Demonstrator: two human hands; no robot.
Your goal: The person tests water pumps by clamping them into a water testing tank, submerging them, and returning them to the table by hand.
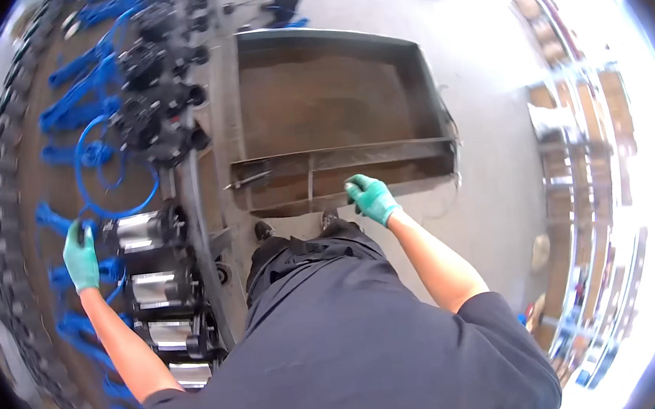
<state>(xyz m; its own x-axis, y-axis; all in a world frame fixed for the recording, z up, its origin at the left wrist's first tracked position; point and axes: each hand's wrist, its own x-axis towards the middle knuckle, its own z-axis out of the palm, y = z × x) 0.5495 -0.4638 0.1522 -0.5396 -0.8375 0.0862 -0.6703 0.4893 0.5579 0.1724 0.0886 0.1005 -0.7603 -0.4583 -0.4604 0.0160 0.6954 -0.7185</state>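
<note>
My left hand (82,261), in a green glove, reaches to the cable end of a black pump or motor cylinder (139,231) with a silver band. Its thumb and fingers are bent about something small and dark beside a blue cable (54,219); what it is I cannot make out. My right hand (374,199), also gloved in green, hangs over the near edge of a low metal bin (377,153), its fingers curled in. Whether anything is inside them is hidden.
Similar cylinders (156,289) lie in a row along the left bench, with blue cable bundles (77,105) and black pump parts (153,122) farther up. A thin dark tool (249,180) rests on the bin's near compartment. Shelving with boxes (575,183) runs along the right.
</note>
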